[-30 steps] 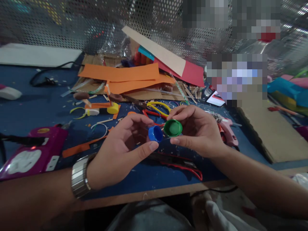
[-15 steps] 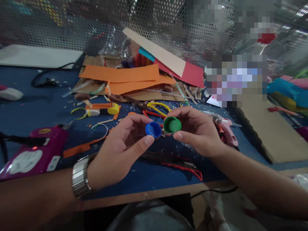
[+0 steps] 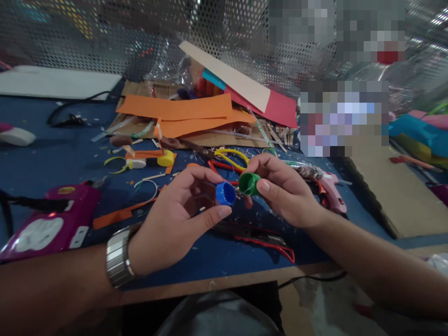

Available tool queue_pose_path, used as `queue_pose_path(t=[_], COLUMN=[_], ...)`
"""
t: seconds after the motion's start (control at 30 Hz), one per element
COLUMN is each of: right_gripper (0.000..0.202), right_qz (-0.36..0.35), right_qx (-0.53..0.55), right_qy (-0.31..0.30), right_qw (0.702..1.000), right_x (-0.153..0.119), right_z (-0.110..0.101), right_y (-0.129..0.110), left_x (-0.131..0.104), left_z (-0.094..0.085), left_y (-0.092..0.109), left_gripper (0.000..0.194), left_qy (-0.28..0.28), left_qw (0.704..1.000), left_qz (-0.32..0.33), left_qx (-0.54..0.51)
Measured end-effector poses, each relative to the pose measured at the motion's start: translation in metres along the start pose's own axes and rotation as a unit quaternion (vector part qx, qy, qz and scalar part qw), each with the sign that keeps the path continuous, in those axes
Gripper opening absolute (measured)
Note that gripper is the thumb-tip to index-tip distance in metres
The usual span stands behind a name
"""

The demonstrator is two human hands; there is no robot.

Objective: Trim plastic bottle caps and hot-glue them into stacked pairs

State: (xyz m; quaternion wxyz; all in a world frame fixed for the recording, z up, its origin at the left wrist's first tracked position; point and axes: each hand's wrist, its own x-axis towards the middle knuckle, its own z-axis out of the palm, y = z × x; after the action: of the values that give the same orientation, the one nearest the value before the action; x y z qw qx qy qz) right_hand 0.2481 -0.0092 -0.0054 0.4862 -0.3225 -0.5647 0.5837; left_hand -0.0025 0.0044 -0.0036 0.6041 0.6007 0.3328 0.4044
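Between the thumb and fingers of my left hand (image 3: 178,214) is a blue bottle cap (image 3: 226,193), its hollow side turned right. My right hand (image 3: 283,189) pinches a green bottle cap (image 3: 248,184), whose opening tilts up and to the left. The two caps are close side by side above the table, and a thin glue-like strand shows near the green one. Scissors with yellow and red handles (image 3: 231,158) lie just behind the caps. A red-handled cutter (image 3: 266,238) rests on the blue table below my hands.
A pink glue gun (image 3: 332,193) lies right of my right hand. The purple power strip (image 3: 52,219) with its cable is at left. Orange paper strips (image 3: 175,107) and cardboard are piled behind, and a brown cardboard sheet (image 3: 399,191) covers the right side.
The blue cap has shifted slightly right and down and turned more toward the green one. The green cap has tilted, and my right thumb has moved up against its rim.
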Motion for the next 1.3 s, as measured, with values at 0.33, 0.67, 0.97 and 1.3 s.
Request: queue_pose_path(t=[0.33, 0.67, 0.97, 1.3], right_gripper=[0.032, 0.034, 0.032, 0.036], right_qz=[0.023, 0.054, 0.025, -0.06], right_qx=[-0.032, -0.029, -0.011, -0.019], right_qy=[0.007, 0.037, 0.047, 0.075], right_qw=[0.999, 0.997, 0.999, 0.995], right_x=[0.0, 0.002, 0.002, -0.001], right_z=[0.004, 0.003, 0.0, -0.006], right_y=[-0.002, -0.002, -0.001, 0.0], left_x=[-0.003, -0.003, -0.002, -0.002], left_z=[0.001, -0.002, -0.001, -0.002], left_y=[0.0, -0.004, -0.002, -0.005], left_gripper=[0.033, 0.031, 0.03, 0.028], left_qy=[0.006, 0.015, 0.01, 0.006], left_qw=[1.0, 0.998, 0.999, 0.999], left_qz=[0.009, 0.017, 0.003, 0.002], left_qx=[0.026, 0.054, 0.035, 0.044])
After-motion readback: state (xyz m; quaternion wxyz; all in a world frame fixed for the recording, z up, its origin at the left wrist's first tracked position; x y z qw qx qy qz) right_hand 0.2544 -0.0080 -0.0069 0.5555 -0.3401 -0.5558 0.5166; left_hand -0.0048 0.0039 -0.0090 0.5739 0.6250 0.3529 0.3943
